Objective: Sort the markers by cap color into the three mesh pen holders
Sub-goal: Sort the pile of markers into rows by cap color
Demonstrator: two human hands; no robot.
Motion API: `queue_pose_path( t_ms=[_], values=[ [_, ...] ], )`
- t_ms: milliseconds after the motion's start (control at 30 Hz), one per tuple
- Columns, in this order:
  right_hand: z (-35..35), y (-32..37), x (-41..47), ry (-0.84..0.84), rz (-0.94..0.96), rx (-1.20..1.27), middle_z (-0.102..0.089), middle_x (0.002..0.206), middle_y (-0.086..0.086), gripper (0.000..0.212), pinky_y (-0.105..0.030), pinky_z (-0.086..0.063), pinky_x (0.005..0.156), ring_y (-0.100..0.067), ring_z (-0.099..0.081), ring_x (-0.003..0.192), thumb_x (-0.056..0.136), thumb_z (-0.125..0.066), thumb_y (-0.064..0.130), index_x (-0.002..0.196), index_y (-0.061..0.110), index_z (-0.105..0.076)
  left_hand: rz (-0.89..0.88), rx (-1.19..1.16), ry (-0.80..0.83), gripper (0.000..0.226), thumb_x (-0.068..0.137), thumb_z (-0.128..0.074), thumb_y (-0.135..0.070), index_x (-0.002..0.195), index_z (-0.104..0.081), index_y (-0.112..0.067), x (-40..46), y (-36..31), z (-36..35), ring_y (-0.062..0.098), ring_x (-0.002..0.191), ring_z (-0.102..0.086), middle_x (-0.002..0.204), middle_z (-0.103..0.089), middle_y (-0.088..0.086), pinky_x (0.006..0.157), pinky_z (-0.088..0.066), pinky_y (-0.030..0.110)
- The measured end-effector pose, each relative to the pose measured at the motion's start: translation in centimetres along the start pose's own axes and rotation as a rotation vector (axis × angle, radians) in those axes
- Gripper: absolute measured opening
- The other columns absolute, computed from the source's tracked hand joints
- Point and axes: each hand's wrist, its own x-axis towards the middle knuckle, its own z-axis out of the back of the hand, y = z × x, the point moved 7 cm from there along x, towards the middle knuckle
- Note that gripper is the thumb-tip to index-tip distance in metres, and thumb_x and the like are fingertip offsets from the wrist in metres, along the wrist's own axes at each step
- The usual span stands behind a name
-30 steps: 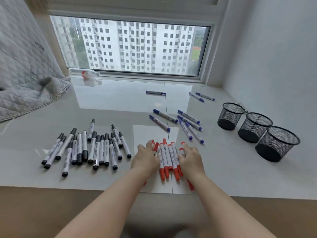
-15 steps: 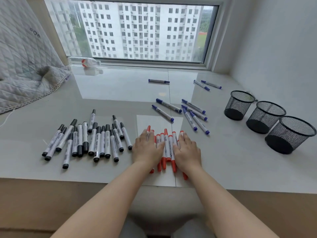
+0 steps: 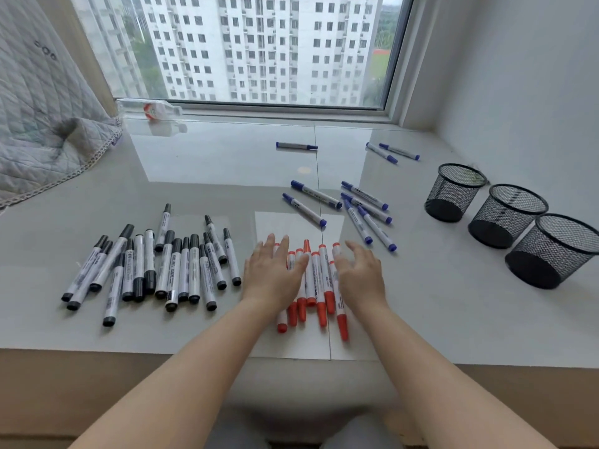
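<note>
Three mesh pen holders [image 3: 455, 192] are lined up at the right side of the surface [image 3: 437, 303], close to the wall, nothing seen in any of them. A bunch of red-capped markers [image 3: 316, 283] is laid side by side near the front edge, and it is flanked by both hands. The left hand [image 3: 275, 273] is laid flat over the left part of the bunch, its fingers straight and spread; nothing is gripped. The right hand [image 3: 358, 273] is held just beside the right edge of the bunch, fingers loosely bent, and no marker is clasped in it. A row of black-capped markers [image 3: 155, 267] is spread out to the left, apart from the red ones. Blue-capped markers [image 3: 366, 210] are scattered farther back and to the right, between the hands and the holders, with three more near the window [image 3: 246, 50]. Bare surface is left between the red bunch and the nearest holder. A quilted cover [image 3: 42, 124] is draped over the far left edge.
</note>
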Motion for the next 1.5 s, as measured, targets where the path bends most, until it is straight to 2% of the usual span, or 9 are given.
queue_pose_path(
  t_ms=[167,333,533,700,867,1033,1233,1367,1500],
  values=[
    [4.4,0.1,4.1,-0.167,0.088,-0.229,-0.055,0.123,-0.006,0.031,-0.036,-0.035,0.097,-0.024,-0.042,0.116,0.087,-0.048,0.019,0.118,0.015,-0.056,-0.075,0.047,-0.046,0.059,0.095,-0.036,-0.042,0.148,-0.017,-0.022,3.4,-1.5,2.2,0.020,0.143,-0.008,0.156,-0.015,0.002,0.117,-0.010,0.040],
    [4.9,-0.5,9.3,-0.152,0.099,-0.512,-0.051,0.124,-0.009,0.037,-0.036,-0.034,0.092,-0.027,-0.039,0.115,0.088,-0.050,0.032,0.122,0.016,-0.052,-0.130,0.217,-0.041,0.060,0.089,-0.046,-0.018,0.145,-0.024,-0.020,9.1,-2.8,3.5,0.021,0.137,-0.022,0.151,-0.026,0.000,0.110,-0.027,0.039],
    [2.6,-1.8,13.6,0.039,0.170,-0.701,-0.031,0.142,-0.002,0.063,-0.036,-0.022,0.107,-0.023,-0.025,0.129,0.085,-0.043,0.056,0.138,0.023,-0.033,-0.286,0.496,0.092,0.074,0.089,-0.052,-0.044,0.148,-0.011,-0.027,15.7,-4.1,1.1,0.020,0.143,-0.009,0.157,-0.010,-0.005,0.115,-0.017,0.045],
    [1.6,-3.0,15.4,0.093,0.173,-0.689,-0.027,0.147,0.000,0.065,-0.036,-0.021,0.107,-0.022,-0.022,0.131,0.089,-0.034,0.055,0.143,0.021,-0.025,-0.362,0.583,0.289,0.085,0.081,-0.042,-0.069,0.147,0.002,-0.037,20.1,-3.9,-1.8,0.017,0.145,0.008,0.157,0.004,-0.013,0.116,0.001,0.051],
    [1.3,-2.6,16.2,0.041,0.185,-0.716,-0.039,0.131,-0.007,0.055,-0.036,-0.029,0.097,-0.026,-0.032,0.118,0.091,-0.036,0.047,0.136,0.016,-0.035,-0.403,0.352,0.120,0.062,0.081,-0.038,-0.070,0.133,-0.034,-0.038,21.6,-4.4,-3.1,0.021,0.131,-0.023,0.139,-0.032,-0.003,0.111,-0.015,0.039],
    [0.2,-2.0,16.9,0.073,0.170,-0.671,-0.039,0.128,-0.010,0.044,-0.035,-0.033,0.095,-0.027,-0.037,0.117,0.092,-0.039,0.036,0.125,0.008,-0.042,-0.324,0.396,0.086,0.058,0.080,-0.032,-0.073,0.122,-0.041,-0.034,22.4,-4.3,-3.2,0.023,0.117,-0.033,0.124,-0.041,-0.001,0.099,-0.022,0.041],
    [0.7,-2.0,17.2,0.105,0.083,-0.601,-0.047,0.124,-0.011,0.037,-0.032,-0.036,0.084,-0.027,-0.045,0.114,0.091,-0.043,0.030,0.119,0.007,-0.044,-0.347,0.425,-0.035,0.033,0.092,-0.036,-0.053,0.087,-0.037,-0.020,21.6,-6.3,-2.4,0.027,0.086,-0.053,0.104,-0.062,0.008,0.068,-0.031,0.032],
    [1.8,-2.2,16.7,0.167,-0.008,-0.592,-0.057,0.109,-0.010,0.024,-0.027,-0.035,0.070,-0.027,-0.052,0.094,0.087,-0.045,0.025,0.104,0.009,-0.051,-0.157,0.406,0.050,0.036,0.093,-0.039,-0.048,0.097,-0.048,-0.014,21.1,-6.6,-1.9,0.029,0.084,-0.050,0.102,-0.059,0.009,0.068,-0.034,0.032],
    [4.2,-2.7,14.8,0.173,-0.106,-0.414,-0.051,0.090,-0.006,0.020,-0.027,-0.038,0.066,-0.027,-0.050,0.080,0.084,-0.051,0.024,0.097,0.009,-0.051,-0.028,0.191,0.066,0.010,0.088,-0.044,-0.016,0.095,-0.039,-0.012,19.0,-8.6,-0.8,0.026,0.073,-0.046,0.090,-0.050,0.008,0.058,-0.035,0.031]
  ],
)
